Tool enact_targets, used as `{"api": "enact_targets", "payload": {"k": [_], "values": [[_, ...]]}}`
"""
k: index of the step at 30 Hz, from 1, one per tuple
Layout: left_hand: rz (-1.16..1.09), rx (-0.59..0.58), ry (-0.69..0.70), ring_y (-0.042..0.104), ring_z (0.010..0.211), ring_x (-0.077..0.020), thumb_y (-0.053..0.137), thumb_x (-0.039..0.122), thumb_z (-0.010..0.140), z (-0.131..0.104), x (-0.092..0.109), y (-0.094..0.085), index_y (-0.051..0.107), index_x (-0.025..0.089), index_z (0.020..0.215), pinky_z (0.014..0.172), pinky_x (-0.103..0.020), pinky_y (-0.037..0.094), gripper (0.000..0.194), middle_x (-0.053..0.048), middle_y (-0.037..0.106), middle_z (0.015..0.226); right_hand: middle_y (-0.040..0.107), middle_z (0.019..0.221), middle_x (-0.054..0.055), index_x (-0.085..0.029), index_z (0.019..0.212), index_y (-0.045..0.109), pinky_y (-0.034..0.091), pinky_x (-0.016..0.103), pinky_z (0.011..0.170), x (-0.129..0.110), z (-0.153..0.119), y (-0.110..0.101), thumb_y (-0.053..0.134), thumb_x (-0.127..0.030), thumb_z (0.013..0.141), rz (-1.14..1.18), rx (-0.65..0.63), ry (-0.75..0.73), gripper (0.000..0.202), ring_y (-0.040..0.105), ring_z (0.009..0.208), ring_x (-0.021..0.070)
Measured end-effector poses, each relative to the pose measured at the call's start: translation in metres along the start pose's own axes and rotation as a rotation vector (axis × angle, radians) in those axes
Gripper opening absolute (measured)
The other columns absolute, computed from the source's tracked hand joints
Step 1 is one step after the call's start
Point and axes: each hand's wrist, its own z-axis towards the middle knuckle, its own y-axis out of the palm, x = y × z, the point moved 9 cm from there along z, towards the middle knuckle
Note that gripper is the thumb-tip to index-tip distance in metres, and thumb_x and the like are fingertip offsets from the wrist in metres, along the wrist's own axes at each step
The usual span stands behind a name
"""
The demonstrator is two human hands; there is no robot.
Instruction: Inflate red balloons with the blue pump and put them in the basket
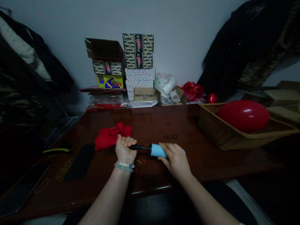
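Observation:
A hand-held balloon pump with a light blue barrel and a black rod lies level between my two hands, just over the table. My left hand, with bracelets at its wrist, is closed round the pump's black end. My right hand wraps the blue barrel. Right behind my left hand are limp red balloons in a heap; whether one reaches into that hand is hidden. Small green and red bands lie below the pump. Black bands lie beyond it.
At right stands a wicker basket holding an inflated red balloon. Stacked boxes and a plastic bag line the wall. On the left lie a dark flat pad, yellow rubber bands and a phone-like slab.

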Motion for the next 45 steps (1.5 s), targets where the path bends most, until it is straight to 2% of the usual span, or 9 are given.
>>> {"api": "enact_targets", "payload": {"k": [4,7,12,16,21,25,30,40,45], "values": [[0.029,-0.005,-0.025,0.028,0.033,-0.0061,0.047,0.029,0.091,-0.006,-0.015,0.001,0.022,0.019,0.053,0.042,-0.022,0.028,0.047,0.008,0.024,0.039,0.063,0.115,0.007,-0.021,0.13,0.051,0.044,0.04,0.087,-0.009,-0.001,0.007,0.069,-0.031,0.08,-0.005,0.002,0.024,0.055,0.053,0.099,0.0251],[0.064,-0.001,-0.02,0.027,0.033,-0.0059,0.05,0.03,0.09,-0.008,-0.017,0.003,0.023,0.019,0.052,0.041,-0.022,0.027,0.048,0.008,0.024,0.039,0.063,0.115,0.008,-0.021,0.13,0.052,0.045,0.04,0.086,-0.013,-0.002,0.011,0.069,-0.033,0.08,-0.002,0.0,0.037,0.054,0.053,0.098,0.025],[0.06,-0.029,0.004,0.028,0.033,-0.0061,0.049,0.028,0.091,-0.001,0.004,0.009,0.024,0.019,0.051,0.041,-0.022,0.028,0.048,0.008,0.024,0.038,0.062,0.117,0.008,-0.023,0.131,0.05,0.045,0.04,0.088,-0.017,0.005,0.008,0.067,-0.035,0.081,0.005,0.006,0.024,0.054,0.053,0.102,0.0251],[0.03,-0.026,0.021,0.029,0.032,-0.0062,0.045,0.026,0.092,0.008,0.024,0.006,0.023,0.019,0.051,0.041,-0.022,0.029,0.047,0.007,0.025,0.036,0.062,0.114,0.007,-0.023,0.129,0.052,0.037,0.046,0.102,-0.009,0.007,-0.002,0.067,-0.031,0.082,-0.02,0.047,0.021,0.05,0.053,0.106,0.0251],[-0.004,-0.007,0.021,0.03,0.031,-0.0066,0.042,0.026,0.093,0.014,0.032,0.002,0.024,0.019,0.05,0.04,-0.023,0.029,0.047,0.007,0.027,0.036,0.063,0.109,0.006,-0.024,0.128,0.053,0.031,0.05,0.108,0.003,0.005,-0.01,0.065,-0.029,0.082,-0.053,0.074,0.008,0.048,0.056,0.104,0.0227],[-0.02,0.001,0.018,0.03,0.031,-0.0068,0.041,0.03,0.094,0.012,0.03,0.002,0.025,0.019,0.051,0.04,-0.023,0.029,0.048,0.007,0.028,0.036,0.063,0.11,0.007,-0.022,0.129,0.052,0.032,0.051,0.107,0.005,0.001,-0.012,0.065,-0.028,0.082,-0.071,0.089,0.016,0.049,0.056,0.104,0.0234],[0.007,-0.016,0.033,0.029,0.032,-0.0065,0.045,0.029,0.093,0.007,0.026,0.004,0.023,0.019,0.051,0.04,-0.022,0.028,0.048,0.007,0.026,0.036,0.062,0.111,0.01,-0.018,0.13,0.051,0.046,0.042,0.09,0.0,-0.004,-0.004,0.067,-0.027,0.081,-0.035,0.05,0.03,0.052,0.054,0.101,0.0256],[0.057,-0.069,-0.005,0.027,0.034,-0.0056,0.051,0.033,0.09,-0.014,-0.007,0.013,0.018,0.019,0.054,0.042,-0.022,0.028,0.051,0.008,0.022,0.039,0.061,0.111,0.01,-0.019,0.133,0.048,0.046,0.042,0.089,-0.019,-0.003,0.006,0.062,-0.028,0.085,0.024,0.077,0.012,0.051,0.054,0.1,0.0252],[0.112,-0.087,0.021,0.027,0.034,-0.0054,0.055,0.036,0.088,-0.016,-0.007,0.017,0.019,0.019,0.053,0.042,-0.022,0.029,0.053,0.008,0.021,0.04,0.061,0.112,0.01,-0.021,0.133,0.048,0.048,0.041,0.087,-0.019,-0.001,0.008,0.063,-0.031,0.084,0.013,0.062,0.007,0.052,0.054,0.101,0.0246]]}}
